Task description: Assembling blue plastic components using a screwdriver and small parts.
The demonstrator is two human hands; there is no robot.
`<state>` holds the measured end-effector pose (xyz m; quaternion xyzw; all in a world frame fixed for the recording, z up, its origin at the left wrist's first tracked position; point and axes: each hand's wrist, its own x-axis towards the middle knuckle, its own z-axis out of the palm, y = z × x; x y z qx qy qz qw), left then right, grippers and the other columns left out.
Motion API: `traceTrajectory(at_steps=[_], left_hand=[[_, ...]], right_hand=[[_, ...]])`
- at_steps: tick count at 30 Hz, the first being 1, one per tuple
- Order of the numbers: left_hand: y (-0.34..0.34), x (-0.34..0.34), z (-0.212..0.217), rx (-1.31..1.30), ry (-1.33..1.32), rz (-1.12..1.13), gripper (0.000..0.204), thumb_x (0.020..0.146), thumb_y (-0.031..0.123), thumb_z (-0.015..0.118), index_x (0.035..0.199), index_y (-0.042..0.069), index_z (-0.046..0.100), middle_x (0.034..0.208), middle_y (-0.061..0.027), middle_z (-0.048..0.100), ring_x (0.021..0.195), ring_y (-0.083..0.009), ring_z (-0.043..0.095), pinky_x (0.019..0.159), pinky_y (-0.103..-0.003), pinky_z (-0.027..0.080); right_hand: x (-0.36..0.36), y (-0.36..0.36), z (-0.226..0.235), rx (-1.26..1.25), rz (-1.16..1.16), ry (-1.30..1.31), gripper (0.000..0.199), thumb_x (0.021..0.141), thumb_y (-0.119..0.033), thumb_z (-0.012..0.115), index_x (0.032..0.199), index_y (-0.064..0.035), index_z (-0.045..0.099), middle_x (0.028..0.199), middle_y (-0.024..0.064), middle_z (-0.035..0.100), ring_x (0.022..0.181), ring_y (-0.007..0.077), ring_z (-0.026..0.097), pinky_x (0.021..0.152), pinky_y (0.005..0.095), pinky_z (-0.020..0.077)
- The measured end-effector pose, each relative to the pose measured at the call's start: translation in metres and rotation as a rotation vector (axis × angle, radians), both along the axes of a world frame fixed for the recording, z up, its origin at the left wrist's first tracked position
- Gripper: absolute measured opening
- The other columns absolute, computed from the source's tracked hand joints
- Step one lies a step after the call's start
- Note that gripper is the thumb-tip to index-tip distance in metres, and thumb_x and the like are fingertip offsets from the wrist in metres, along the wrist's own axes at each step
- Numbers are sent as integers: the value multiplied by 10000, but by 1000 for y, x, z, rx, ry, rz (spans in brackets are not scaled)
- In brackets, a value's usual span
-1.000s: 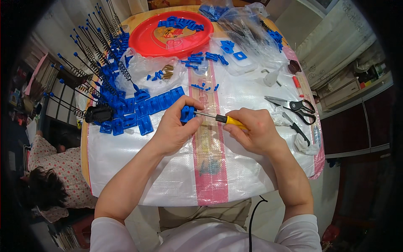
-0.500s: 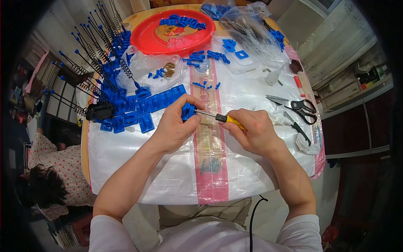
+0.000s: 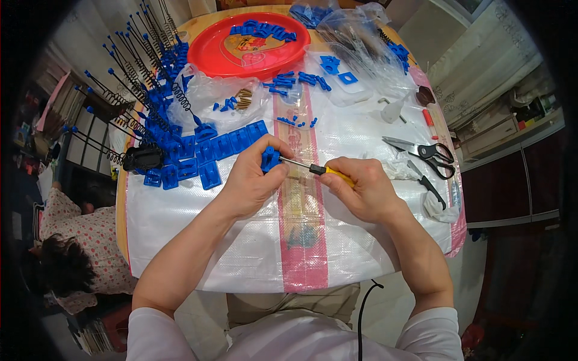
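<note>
Over the middle of the table, my left hand [image 3: 253, 180] pinches a small blue plastic part [image 3: 270, 159] between thumb and fingers. My right hand [image 3: 364, 188] is wrapped round the yellow and black handle of a screwdriver [image 3: 319, 170]. Its metal shaft points left, and the tip meets the right side of the blue part; exactly where it sits is hidden. Just beyond my left hand lie rows of blue plastic blocks [image 3: 221, 145]. Small blue pegs [image 3: 295, 122] rest on the sheet ahead of my hands.
A red round tray [image 3: 198, 57] with blue parts stands at the back. Blue pieces with black springs and rods [image 3: 141, 66] crowd the left edge. To the right lie scissors [image 3: 430, 155], a knife [image 3: 435, 189] and a red marker [image 3: 428, 120]. A person [image 3: 84, 246] is at the lower left.
Almost nothing has moved. My hands keep the same hold on the blue part and the screwdriver, whose handle looks slightly turned.
</note>
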<state>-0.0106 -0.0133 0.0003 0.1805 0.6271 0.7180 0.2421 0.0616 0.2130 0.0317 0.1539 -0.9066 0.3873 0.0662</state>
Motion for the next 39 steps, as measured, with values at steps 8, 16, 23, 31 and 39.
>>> traceTrajectory(at_steps=[8, 16, 23, 31, 39], left_hand=[[-1, 0, 2, -18, -4, -8, 189, 889, -15, 576, 1061, 50, 530, 814, -1, 553, 606, -27, 451, 517, -197, 335], [0, 1, 3, -18, -3, -8, 184, 886, -9, 590, 1049, 50, 531, 811, 0, 548, 609, -31, 447, 519, -202, 333], [0, 0, -1, -28, 24, -2, 177, 893, 0, 599, 1048, 49, 531, 820, -1, 546, 633, -33, 458, 535, -207, 350], [2, 1, -3, -27, 98, 1, 185, 901, 22, 604, 1068, 49, 529, 814, -3, 547, 644, -34, 476, 552, -202, 371], [1, 0, 6, 26, -68, -23, 184, 910, 2, 591, 1075, 53, 527, 679, 25, 487, 542, -26, 396, 493, -213, 274]], right_hand=[[1, -1, 7, -40, -39, -149, 260, 929, -253, 662, 930, 1, 717, 703, 188, 657, 598, 337, 628, 579, 388, 481], [2, -2, 11, -93, -61, -231, 279, 932, -259, 658, 945, 13, 720, 682, 176, 646, 572, 265, 592, 577, 367, 466], [0, 0, 9, -130, -60, -276, 295, 930, -270, 659, 949, 17, 723, 678, 160, 650, 583, 227, 589, 586, 350, 467], [-2, 3, 9, -123, -83, -291, 290, 905, -268, 678, 947, 16, 723, 680, 147, 658, 601, 184, 593, 591, 336, 468], [-1, 1, 6, -144, -48, -150, 199, 874, -157, 689, 961, 20, 716, 709, 150, 655, 587, 203, 584, 578, 336, 464]])
